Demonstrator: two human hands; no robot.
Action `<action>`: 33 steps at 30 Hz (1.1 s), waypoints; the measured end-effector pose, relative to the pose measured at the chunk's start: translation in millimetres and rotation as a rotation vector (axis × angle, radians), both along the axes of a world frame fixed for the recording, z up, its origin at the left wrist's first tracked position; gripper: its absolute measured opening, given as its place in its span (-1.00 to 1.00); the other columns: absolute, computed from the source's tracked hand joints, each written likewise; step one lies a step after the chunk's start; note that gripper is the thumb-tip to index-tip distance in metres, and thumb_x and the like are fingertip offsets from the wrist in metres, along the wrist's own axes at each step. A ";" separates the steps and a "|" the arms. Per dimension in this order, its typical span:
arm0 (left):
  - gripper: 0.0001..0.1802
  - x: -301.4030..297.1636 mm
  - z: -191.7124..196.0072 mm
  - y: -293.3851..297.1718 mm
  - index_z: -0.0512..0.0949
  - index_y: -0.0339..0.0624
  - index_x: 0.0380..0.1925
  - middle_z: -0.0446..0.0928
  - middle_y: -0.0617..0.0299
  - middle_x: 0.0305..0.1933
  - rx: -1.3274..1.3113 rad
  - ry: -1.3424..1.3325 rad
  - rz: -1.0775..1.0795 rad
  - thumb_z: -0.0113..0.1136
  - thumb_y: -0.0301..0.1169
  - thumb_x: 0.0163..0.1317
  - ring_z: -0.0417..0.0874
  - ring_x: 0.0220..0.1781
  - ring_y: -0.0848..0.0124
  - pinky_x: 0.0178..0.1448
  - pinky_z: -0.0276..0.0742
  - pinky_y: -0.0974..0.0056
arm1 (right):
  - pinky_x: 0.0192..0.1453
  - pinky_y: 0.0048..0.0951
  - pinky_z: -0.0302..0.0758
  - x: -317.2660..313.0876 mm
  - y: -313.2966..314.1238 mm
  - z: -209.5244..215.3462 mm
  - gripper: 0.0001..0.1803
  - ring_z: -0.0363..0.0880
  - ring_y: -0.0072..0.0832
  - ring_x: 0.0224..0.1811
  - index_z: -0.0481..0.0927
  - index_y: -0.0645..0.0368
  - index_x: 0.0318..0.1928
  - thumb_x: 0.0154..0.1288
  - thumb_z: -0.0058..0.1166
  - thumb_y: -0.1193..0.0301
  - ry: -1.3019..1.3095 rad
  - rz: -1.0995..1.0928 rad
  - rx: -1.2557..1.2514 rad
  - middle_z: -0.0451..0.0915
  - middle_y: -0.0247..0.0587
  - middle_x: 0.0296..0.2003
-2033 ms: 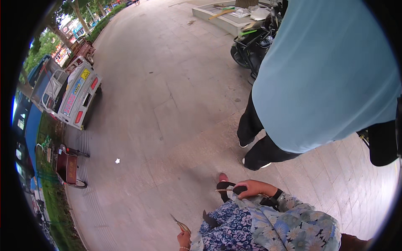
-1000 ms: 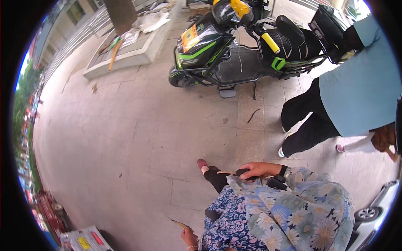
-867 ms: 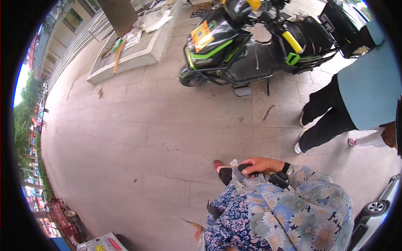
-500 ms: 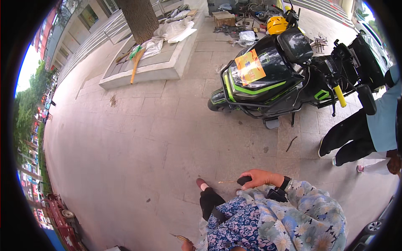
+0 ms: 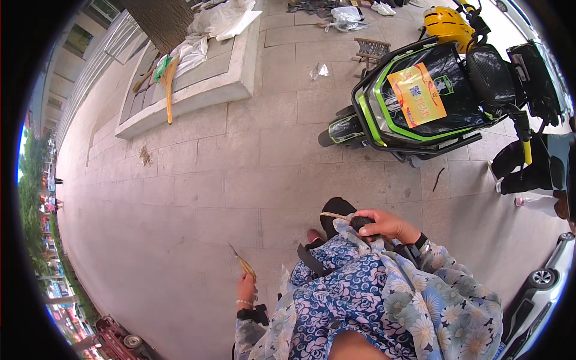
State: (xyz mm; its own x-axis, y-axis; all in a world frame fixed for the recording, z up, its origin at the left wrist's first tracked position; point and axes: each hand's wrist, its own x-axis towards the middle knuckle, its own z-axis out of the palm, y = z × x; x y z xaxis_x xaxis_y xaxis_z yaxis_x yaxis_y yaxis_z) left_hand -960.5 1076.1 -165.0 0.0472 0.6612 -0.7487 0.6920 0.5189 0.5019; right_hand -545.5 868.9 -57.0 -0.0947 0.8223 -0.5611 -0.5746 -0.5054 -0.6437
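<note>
My left hand [image 5: 246,288] is closed round a slim pointed tool [image 5: 245,266] with a yellowish body and a thin dark tip. The tip points up and away over the pavement. At my front, my right hand [image 5: 385,225] grips a dark rounded object [image 5: 361,224]; its kind is not clear. A thin light-brown stick [image 5: 336,215] sticks out to the left of that hand, and its other end is hidden. Black bands sit on both wrists, and a flowered blue shirt [image 5: 345,279] covers my body. One of my feet, in a dark red shoe [image 5: 314,235], shows below the right hand.
A black-and-green scooter [image 5: 432,102] with a yellow helmet [image 5: 449,28] stands ahead right. A person in black trousers [image 5: 523,166] is beyond it. At left, a stone planter [image 5: 231,90] holds a tree and a broom [image 5: 170,84]. A white car [image 5: 537,288] is at the lower right.
My left hand has come up into view with the pointed tool. The scooter and planter have shifted in the picture as my view moved. The right hand still grips the dark object.
</note>
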 end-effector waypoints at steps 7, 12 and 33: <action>-0.79 156.1 -5.3 142.2 0.42 -0.17 -0.61 0.30 0.34 -0.73 -0.041 -0.190 -0.014 -0.07 -0.33 0.11 0.24 -0.82 0.54 -0.73 0.15 0.40 | -0.43 -0.76 0.35 68.9 111.4 -37.9 -0.49 0.38 -0.74 -0.47 0.42 0.20 -0.01 0.06 0.21 0.25 0.072 -0.224 -0.001 0.44 -0.43 -0.38; -0.77 263.1 15.7 210.0 0.50 -0.28 -0.54 0.41 0.31 -0.68 -0.027 -0.163 -0.370 -0.01 -0.32 0.07 0.37 -0.70 0.51 -0.58 0.28 0.37 | -0.44 -0.75 0.35 134.8 189.4 -22.3 -0.49 0.37 -0.74 -0.48 0.42 0.21 0.00 0.06 0.20 0.25 0.032 -0.268 0.036 0.45 -0.43 -0.37; -0.73 614.7 6.1 556.4 0.47 -0.36 -0.58 0.36 0.14 -0.70 0.002 -0.250 -1.151 0.06 -0.30 -0.03 0.35 -0.62 0.47 -0.47 0.30 0.28 | -0.55 -0.68 0.24 323.0 403.1 -27.8 -0.29 0.33 -0.64 -0.61 0.40 0.23 -0.03 -0.09 0.21 -0.03 -0.025 -0.941 -0.119 0.42 -0.29 -0.54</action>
State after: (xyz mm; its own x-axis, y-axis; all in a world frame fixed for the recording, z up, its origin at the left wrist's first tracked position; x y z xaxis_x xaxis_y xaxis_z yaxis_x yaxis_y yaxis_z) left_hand -345.8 1632.5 -158.8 0.7624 0.1343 -0.6330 0.6343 -0.3487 0.6899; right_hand -222.4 1272.0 -84.8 0.5911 0.4925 -0.6388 -0.7660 0.0948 -0.6358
